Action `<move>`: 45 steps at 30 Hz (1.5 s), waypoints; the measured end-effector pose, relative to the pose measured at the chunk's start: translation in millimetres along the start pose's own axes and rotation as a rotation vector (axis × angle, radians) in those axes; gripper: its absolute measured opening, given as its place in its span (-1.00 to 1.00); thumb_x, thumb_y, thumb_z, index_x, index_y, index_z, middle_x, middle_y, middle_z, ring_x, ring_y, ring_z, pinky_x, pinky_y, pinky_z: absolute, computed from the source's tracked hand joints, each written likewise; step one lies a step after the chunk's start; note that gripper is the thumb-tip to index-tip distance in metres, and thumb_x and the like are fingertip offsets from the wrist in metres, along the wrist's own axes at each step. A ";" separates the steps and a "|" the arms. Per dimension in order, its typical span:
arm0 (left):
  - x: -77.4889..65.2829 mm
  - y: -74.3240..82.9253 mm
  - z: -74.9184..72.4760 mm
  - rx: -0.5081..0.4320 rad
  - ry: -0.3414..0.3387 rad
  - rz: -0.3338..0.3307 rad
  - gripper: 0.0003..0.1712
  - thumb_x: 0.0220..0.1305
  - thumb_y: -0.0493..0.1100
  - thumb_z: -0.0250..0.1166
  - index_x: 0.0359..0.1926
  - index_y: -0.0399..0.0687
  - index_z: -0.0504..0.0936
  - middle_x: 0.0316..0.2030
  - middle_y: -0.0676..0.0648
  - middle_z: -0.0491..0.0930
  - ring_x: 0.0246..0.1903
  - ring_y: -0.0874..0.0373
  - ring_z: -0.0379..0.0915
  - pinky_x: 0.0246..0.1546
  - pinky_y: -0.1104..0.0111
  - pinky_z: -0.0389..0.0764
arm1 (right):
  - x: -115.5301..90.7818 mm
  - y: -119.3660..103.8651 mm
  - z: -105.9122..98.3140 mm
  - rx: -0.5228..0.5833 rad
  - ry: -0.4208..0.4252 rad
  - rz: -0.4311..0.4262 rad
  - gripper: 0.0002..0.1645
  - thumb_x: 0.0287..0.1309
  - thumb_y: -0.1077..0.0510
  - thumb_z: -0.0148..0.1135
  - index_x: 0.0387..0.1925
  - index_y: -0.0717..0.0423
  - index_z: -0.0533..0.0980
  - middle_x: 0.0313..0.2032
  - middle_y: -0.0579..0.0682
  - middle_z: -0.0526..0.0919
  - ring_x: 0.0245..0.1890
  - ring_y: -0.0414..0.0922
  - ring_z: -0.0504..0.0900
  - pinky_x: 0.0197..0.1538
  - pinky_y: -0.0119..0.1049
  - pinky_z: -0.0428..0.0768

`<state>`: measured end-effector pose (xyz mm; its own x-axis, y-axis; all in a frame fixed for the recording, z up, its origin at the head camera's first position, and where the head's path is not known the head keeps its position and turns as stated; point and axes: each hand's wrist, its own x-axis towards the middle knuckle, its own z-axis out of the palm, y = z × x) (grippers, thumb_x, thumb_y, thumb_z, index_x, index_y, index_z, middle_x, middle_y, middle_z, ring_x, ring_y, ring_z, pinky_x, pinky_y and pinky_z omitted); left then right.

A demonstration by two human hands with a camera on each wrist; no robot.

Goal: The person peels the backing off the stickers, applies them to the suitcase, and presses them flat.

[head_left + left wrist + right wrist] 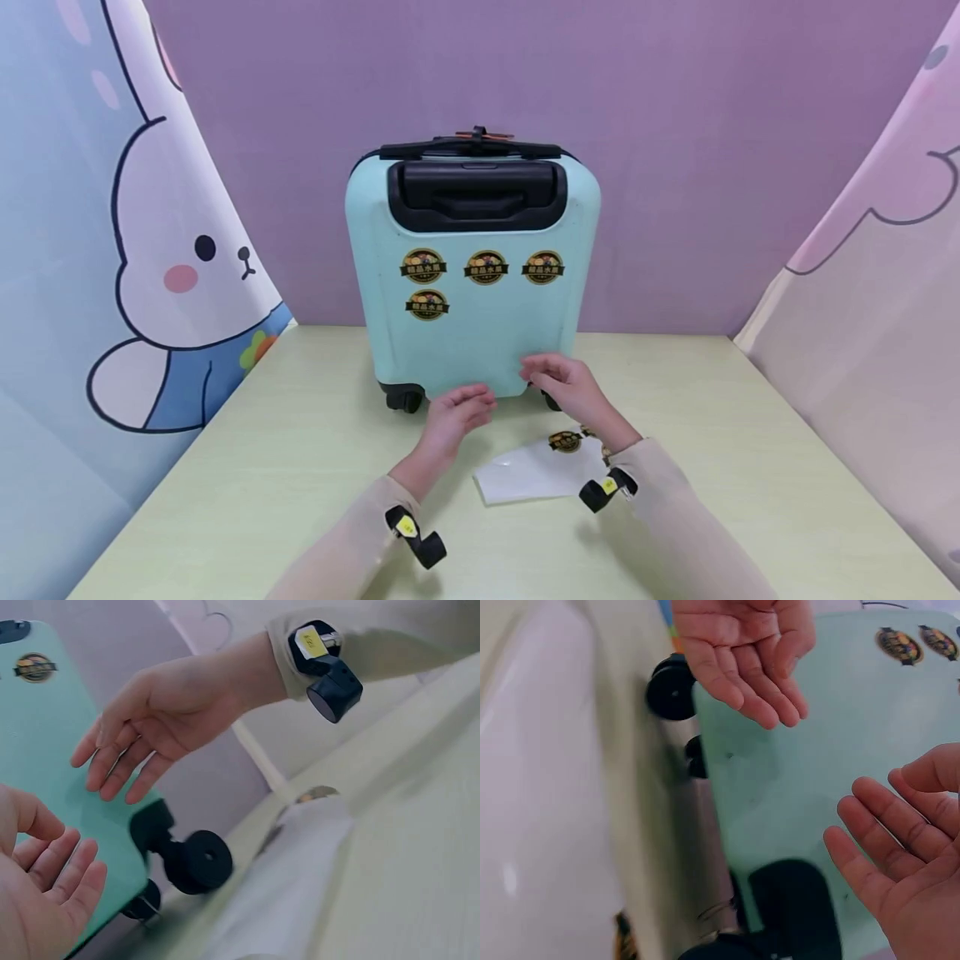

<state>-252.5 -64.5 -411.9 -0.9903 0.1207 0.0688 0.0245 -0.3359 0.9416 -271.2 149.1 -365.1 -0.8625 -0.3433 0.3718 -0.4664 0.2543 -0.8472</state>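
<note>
A mint-green suitcase (pixel 480 350) stands upright on the table, its black handle recess on top. Four-cornered wheels aside, its face bears several oval black-and-gold stickers (pixel 486 267), with three in a row and one below the leftmost. My left hand (pixel 459 414) hovers before the suitcase's lower edge, fingers loosely bent, palm bare. To the right, my right hand (pixel 567 387) is held near the lower right corner, its fingers relaxed and holding nothing visible. Beneath that forearm lies a white sheet (pixel 525 475) with a few stickers (pixel 566 442) on it, partly hidden by the sleeve.
The pale table (pixel 300 467) runs to a purple backdrop (pixel 675 167). Side curtains carry cartoon prints, with a rabbit (pixel 180 275) on the left. A black wheel (pixel 199 861) juts from the suitcase's lower corner. Each wrist wears a black strap with a small camera.
</note>
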 end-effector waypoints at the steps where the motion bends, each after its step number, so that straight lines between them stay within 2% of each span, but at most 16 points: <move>1: 0.4 -2.9 1.0 0.013 -0.008 -0.007 -0.61 0.32 -0.43 0.22 0.11 -0.60 0.48 -0.13 -0.25 0.70 -0.20 0.14 0.67 -0.12 0.34 0.69 | -2.4 2.6 -0.7 -0.001 -0.007 0.006 -0.67 0.42 0.32 0.09 0.10 0.43 0.52 -0.07 0.30 0.67 0.00 0.24 0.62 0.00 -0.21 0.66; 8: 2.6 -20.1 8.0 0.162 -0.091 -0.041 -0.59 0.37 -0.35 0.20 0.15 -0.57 0.48 0.01 -0.40 0.61 -0.02 -0.07 0.63 0.02 0.14 0.65 | -18.8 22.7 -6.6 -0.066 -0.024 0.048 -0.69 0.40 0.33 0.10 0.07 0.46 0.52 -0.09 0.30 0.68 -0.05 0.20 0.64 -0.04 -0.31 0.65; 10: 4.4 -24.7 10.3 0.191 -0.103 -0.059 -0.59 0.37 -0.35 0.20 0.15 -0.55 0.49 0.01 -0.39 0.61 -0.02 -0.08 0.63 0.03 0.13 0.64 | -23.5 28.1 -8.9 -0.102 -0.031 0.057 -0.71 0.40 0.32 0.10 0.06 0.43 0.54 -0.09 0.29 0.68 -0.06 0.21 0.65 -0.06 -0.30 0.65; 13: 7.2 -31.4 13.8 0.254 -0.125 -0.066 -0.60 0.34 -0.35 0.23 0.13 -0.55 0.51 -0.02 -0.34 0.64 -0.05 -0.05 0.64 0.00 0.17 0.66 | -31.2 34.6 -12.8 -0.148 -0.043 0.082 -0.72 0.40 0.30 0.12 0.05 0.36 0.57 -0.07 0.29 0.68 -0.08 0.20 0.64 -0.07 -0.15 0.67; 17: 11.4 -40.9 17.6 0.346 -0.184 -0.039 -0.63 0.28 -0.41 0.25 0.08 -0.54 0.55 -0.06 -0.33 0.66 -0.08 -0.04 0.64 -0.06 0.24 0.68 | -40.3 41.6 -18.0 -0.238 -0.059 0.092 -0.72 0.39 0.25 0.15 0.04 0.31 0.59 -0.06 0.23 0.69 -0.10 0.09 0.66 -0.08 -0.12 0.65; 21: 12.6 -46.8 22.8 0.410 -0.244 -0.014 -0.64 0.23 -0.47 0.29 0.05 -0.53 0.57 -0.06 -0.37 0.65 -0.06 -0.10 0.63 -0.06 0.27 0.68 | -46.7 48.5 -23.3 -0.329 -0.075 0.062 -0.75 0.36 0.30 0.16 -0.01 0.34 0.60 -0.14 0.14 0.72 -0.14 0.00 0.67 -0.11 -0.21 0.63; 25: 10.7 -49.5 27.9 0.474 -0.270 0.003 -0.62 0.14 -0.51 0.34 0.02 -0.52 0.59 -0.08 -0.36 0.65 -0.08 -0.12 0.62 -0.09 0.31 0.68 | -53.4 52.0 -29.0 -0.386 -0.091 0.074 -0.76 0.33 0.34 0.15 -0.04 0.34 0.61 -0.19 0.08 0.73 -0.18 -0.02 0.68 -0.15 -0.26 0.65; 29: 10.3 -50.6 31.6 0.562 -0.285 0.018 -0.60 0.09 -0.48 0.39 0.01 -0.49 0.61 -0.10 -0.31 0.66 -0.11 -0.07 0.62 -0.12 0.35 0.67 | -60.3 50.4 -37.9 -0.426 -0.103 0.081 -0.75 0.32 0.34 0.16 -0.02 0.33 0.62 -0.15 0.14 0.72 -0.18 -0.04 0.68 -0.16 -0.29 0.66; 35: 14.7 -52.5 39.5 0.685 -0.304 0.036 -0.52 0.06 -0.37 0.49 0.02 -0.44 0.62 -0.11 -0.26 0.68 -0.14 -0.01 0.62 -0.10 0.38 0.64 | -67.7 51.3 -52.1 -0.522 -0.102 0.025 -0.77 0.27 0.38 0.18 -0.07 0.33 0.63 -0.21 0.10 0.73 -0.35 -0.21 0.61 -0.33 -0.35 0.61; 38: 17.2 -53.4 43.7 0.734 -0.321 0.028 -0.46 0.01 -0.34 0.54 0.05 -0.41 0.60 -0.13 -0.21 0.68 -0.17 0.03 0.61 -0.10 0.38 0.62 | -71.2 52.0 -58.4 -0.597 -0.103 0.005 -0.78 0.26 0.37 0.20 -0.09 0.31 0.64 -0.20 0.07 0.73 -0.32 -0.17 0.62 -0.31 -0.30 0.62; 42: 20.6 -54.0 46.6 0.788 -0.337 0.022 -0.41 -0.06 -0.37 0.57 0.06 -0.38 0.60 -0.13 -0.15 0.67 -0.18 0.06 0.58 -0.12 0.38 0.61 | -75.5 53.2 -64.6 -0.671 -0.088 -0.012 -0.77 0.24 0.36 0.21 -0.09 0.27 0.66 -0.17 0.07 0.72 -0.15 0.01 0.64 -0.15 -0.09 0.64; 45: 23.3 -53.5 46.8 0.804 -0.348 0.032 -0.42 -0.08 -0.40 0.58 0.03 -0.38 0.61 -0.16 -0.14 0.67 -0.20 0.07 0.58 -0.14 0.38 0.62 | -78.7 55.6 -67.2 -0.699 -0.079 -0.046 -0.77 0.22 0.38 0.21 -0.10 0.27 0.66 -0.16 0.06 0.72 -0.11 0.07 0.61 -0.09 0.02 0.62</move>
<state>-270.5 0.0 -445.2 -0.8927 0.4447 0.0725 0.2704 0.4000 0.8757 -242.4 251.0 -415.9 -0.8345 -0.4255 0.3500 -0.5416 0.7504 -0.3790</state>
